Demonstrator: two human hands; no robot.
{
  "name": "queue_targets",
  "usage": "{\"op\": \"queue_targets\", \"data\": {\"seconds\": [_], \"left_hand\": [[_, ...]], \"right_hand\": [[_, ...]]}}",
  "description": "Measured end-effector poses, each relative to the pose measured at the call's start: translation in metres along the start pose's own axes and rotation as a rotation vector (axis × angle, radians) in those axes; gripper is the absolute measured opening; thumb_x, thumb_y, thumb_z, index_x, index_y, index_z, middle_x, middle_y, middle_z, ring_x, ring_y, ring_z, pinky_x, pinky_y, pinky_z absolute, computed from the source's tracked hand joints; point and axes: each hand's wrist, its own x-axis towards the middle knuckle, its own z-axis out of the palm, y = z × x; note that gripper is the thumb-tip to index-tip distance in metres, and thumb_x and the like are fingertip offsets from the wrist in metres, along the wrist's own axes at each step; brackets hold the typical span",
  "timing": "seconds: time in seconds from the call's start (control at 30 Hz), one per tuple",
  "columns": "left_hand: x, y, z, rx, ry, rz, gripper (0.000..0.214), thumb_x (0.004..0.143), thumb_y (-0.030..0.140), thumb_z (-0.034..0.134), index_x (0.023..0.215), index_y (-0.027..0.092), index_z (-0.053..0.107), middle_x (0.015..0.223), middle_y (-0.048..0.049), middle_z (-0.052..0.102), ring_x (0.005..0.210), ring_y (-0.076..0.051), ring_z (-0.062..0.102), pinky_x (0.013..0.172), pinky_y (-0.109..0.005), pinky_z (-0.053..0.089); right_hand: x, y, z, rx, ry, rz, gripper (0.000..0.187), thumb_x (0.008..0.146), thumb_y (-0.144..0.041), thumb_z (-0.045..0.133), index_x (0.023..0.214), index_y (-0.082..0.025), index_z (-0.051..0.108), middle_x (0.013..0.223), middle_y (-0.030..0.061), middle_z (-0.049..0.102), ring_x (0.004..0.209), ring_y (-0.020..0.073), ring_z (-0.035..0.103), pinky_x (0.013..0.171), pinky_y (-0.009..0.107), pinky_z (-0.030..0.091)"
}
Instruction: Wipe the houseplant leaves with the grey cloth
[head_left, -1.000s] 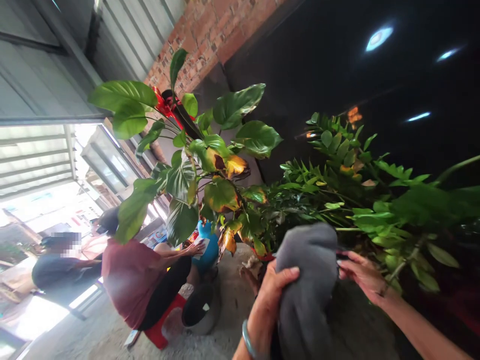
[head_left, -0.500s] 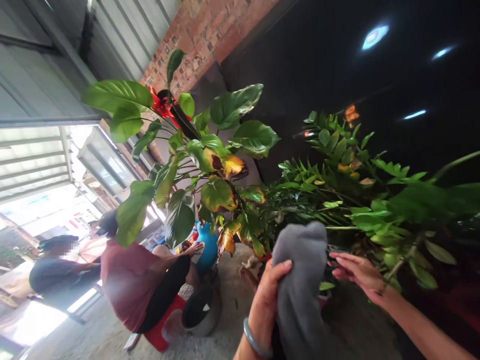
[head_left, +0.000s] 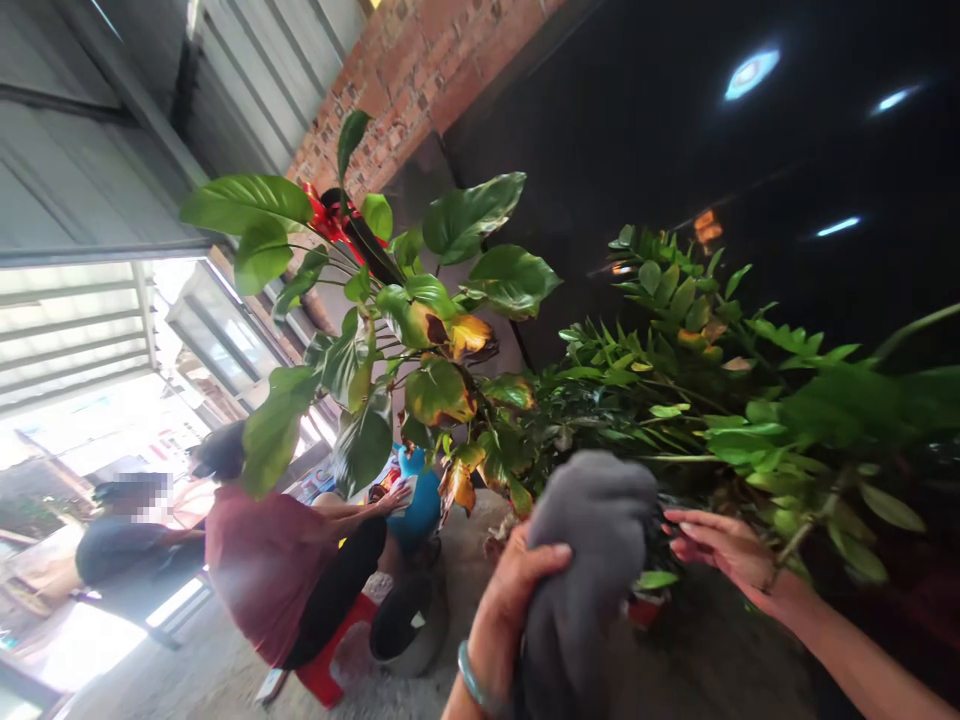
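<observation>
A thick grey cloth is bunched up in my left hand, whose thumb presses across its side. A pale bracelet circles that wrist. To the right of the cloth, my right hand reaches in among the stems of a bushy green plant. Its fingers stretch out toward the cloth, a little apart, and nothing shows in them. One stem crosses in front of this hand near the wrist. Just beyond the cloth, a small green leaf stands above a reddish pot, partly hidden.
A large-leaved plant with yellow and brown edges stands ahead. Left of it, a person in a dark red shirt sits on a red stool, touching a blue object above a dark bucket. Another person sits farther back.
My left hand has moved slightly left with the grey cloth, whose top now bulges over to the right. More of the reddish pot shows. My right hand is almost where it was.
</observation>
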Motion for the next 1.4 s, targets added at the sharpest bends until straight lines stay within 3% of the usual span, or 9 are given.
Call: {"op": "queue_targets", "data": {"seconds": [0.1, 0.2, 0.33, 0.4, 0.63, 0.83, 0.93, 1.2, 1.4], "left_hand": [[0.012, 0.03, 0.0, -0.186, 0.273, 0.125, 0.039, 0.06, 0.03, 0.08, 0.094, 0.013, 0.071, 0.069, -0.0022, 0.073, 0.058, -0.018, 0.066, 0.062, -0.03, 0.054], [0.021, 0.009, -0.002, -0.243, 0.419, 0.036, 0.042, 0.06, 0.032, 0.08, 0.096, 0.013, 0.067, 0.061, -0.0003, 0.07, 0.05, -0.017, 0.063, 0.058, -0.029, 0.053], [0.012, -0.052, -0.012, -0.148, 0.227, -0.101, 0.053, 0.048, 0.026, 0.088, 0.094, 0.011, 0.069, 0.067, -0.0055, 0.074, 0.065, -0.024, 0.07, 0.068, -0.035, 0.056], [0.004, -0.059, -0.018, -0.14, 0.148, -0.102, 0.054, 0.045, 0.023, 0.088, 0.094, 0.013, 0.071, 0.071, -0.0058, 0.075, 0.07, -0.026, 0.071, 0.071, -0.036, 0.056], [0.022, 0.023, -0.03, -0.405, 0.371, 0.066, 0.028, 0.067, 0.035, 0.076, 0.086, 0.015, 0.071, 0.062, -0.0012, 0.071, 0.052, -0.018, 0.065, 0.066, -0.032, 0.056], [0.013, -0.023, -0.025, -0.301, 0.409, -0.3, 0.017, 0.066, 0.022, 0.077, 0.076, 0.011, 0.07, 0.055, -0.0059, 0.068, 0.061, -0.025, 0.069, 0.073, -0.038, 0.055], [-0.009, -0.036, -0.031, -0.278, 0.35, -0.273, 0.021, 0.063, 0.02, 0.08, 0.08, 0.011, 0.072, 0.066, -0.0077, 0.072, 0.06, -0.022, 0.069, 0.07, -0.034, 0.054], [0.034, 0.047, -0.033, -0.418, 0.413, -0.002, 0.012, 0.077, 0.025, 0.068, 0.072, 0.014, 0.067, 0.056, -0.0024, 0.069, 0.048, -0.016, 0.063, 0.067, -0.031, 0.055], [0.022, -0.022, -0.039, -0.176, 0.386, -0.33, 0.016, 0.069, 0.022, 0.075, 0.079, 0.01, 0.07, 0.054, -0.0063, 0.067, 0.057, -0.023, 0.067, 0.074, -0.038, 0.054]], "right_hand": [[-0.002, -0.004, 0.002, 0.009, -0.018, 0.004, 0.02, 0.05, -0.021, 0.083, 0.07, -0.022, 0.078, 0.077, 0.0111, 0.079, 0.064, 0.025, 0.073, 0.064, 0.035, 0.06], [-0.004, -0.006, 0.006, -0.02, -0.018, -0.024, 0.022, 0.05, -0.022, 0.082, 0.072, -0.021, 0.079, 0.079, 0.0128, 0.079, 0.069, 0.0277, 0.073, 0.065, 0.037, 0.059], [-0.005, -0.003, 0.006, -0.045, -0.026, -0.044, 0.021, 0.051, -0.026, 0.079, 0.072, -0.022, 0.079, 0.082, 0.013, 0.079, 0.077, 0.0322, 0.073, 0.066, 0.041, 0.058], [-0.005, -0.002, 0.004, -0.036, -0.029, -0.051, 0.022, 0.051, -0.029, 0.078, 0.073, -0.024, 0.079, 0.087, 0.0129, 0.079, 0.081, 0.0335, 0.073, 0.066, 0.041, 0.058], [0.002, 0.001, -0.003, -0.08, -0.083, -0.066, 0.026, 0.055, -0.035, 0.077, 0.077, -0.022, 0.08, 0.091, 0.0161, 0.079, 0.086, 0.037, 0.072, 0.074, 0.049, 0.058], [0.004, 0.004, -0.006, -0.055, -0.071, -0.044, 0.023, 0.055, -0.033, 0.078, 0.077, -0.024, 0.08, 0.091, 0.0142, 0.079, 0.087, 0.0354, 0.073, 0.07, 0.044, 0.059], [0.005, 0.003, -0.012, -0.067, -0.107, -0.018, 0.023, 0.058, -0.033, 0.078, 0.079, -0.026, 0.081, 0.095, 0.0132, 0.079, 0.089, 0.0347, 0.073, 0.072, 0.043, 0.06], [0.002, 0.005, 0.003, -0.042, -0.031, -0.061, 0.025, 0.051, -0.035, 0.077, 0.073, -0.025, 0.081, 0.087, 0.0149, 0.08, 0.083, 0.0374, 0.072, 0.069, 0.048, 0.059], [-0.002, -0.001, 0.007, 0.013, -0.032, 0.017, 0.022, 0.046, -0.03, 0.08, 0.068, -0.028, 0.08, 0.085, 0.0108, 0.08, 0.078, 0.0317, 0.073, 0.062, 0.038, 0.059]]}}
